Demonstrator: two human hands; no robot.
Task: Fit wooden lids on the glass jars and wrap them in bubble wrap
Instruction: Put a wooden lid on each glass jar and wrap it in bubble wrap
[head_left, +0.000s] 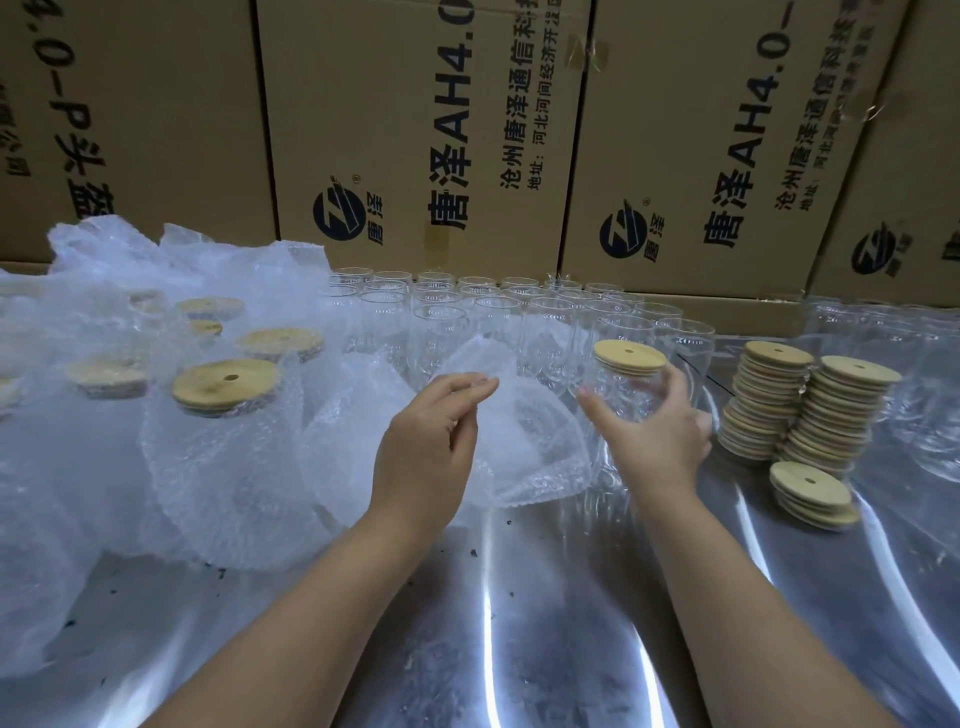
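My right hand (652, 431) grips a clear glass jar (626, 389) with a round wooden lid (629, 357) on top, held upright above the metal table (519, 623). My left hand (431, 441) pinches the upper edge of a bubble wrap sheet (519, 447) lying just left of that jar. Several open glass jars (467, 312) stand in rows behind both hands. Stacks of wooden lids (810, 415) rise to the right of my right hand.
Several lidded jars wrapped in bubble wrap (223, 415) stand at the left among loose bubble wrap (78, 322). Cardboard boxes (415, 130) form a wall behind the table. More glass jars (909, 353) stand at the far right.
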